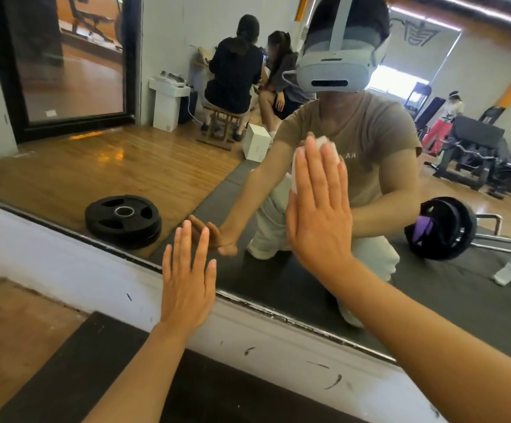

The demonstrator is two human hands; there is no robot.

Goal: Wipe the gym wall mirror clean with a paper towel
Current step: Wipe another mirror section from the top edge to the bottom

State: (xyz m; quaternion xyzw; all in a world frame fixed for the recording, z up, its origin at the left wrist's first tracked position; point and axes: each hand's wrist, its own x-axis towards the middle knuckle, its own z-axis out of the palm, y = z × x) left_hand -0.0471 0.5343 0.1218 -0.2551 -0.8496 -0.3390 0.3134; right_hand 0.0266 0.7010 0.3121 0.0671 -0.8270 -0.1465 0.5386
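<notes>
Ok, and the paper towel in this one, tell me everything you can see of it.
The paper towel is white, crumpled and wadded rather than spread flat. The right hand presses it against the mirror with straight, flat fingers, so most of it is hidden. Only its edges show: a bunched bit above the fingertips and a strip along the hand's left side. It sits well above the mirror's lower edge, over the reflected shirt. Whether it is damp or soiled cannot be told.

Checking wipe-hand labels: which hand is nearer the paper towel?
Right. The right hand presses the towel flat against the mirror, fingers straight. The left hand is lower left, flat by the mirror's bottom edge.
</notes>
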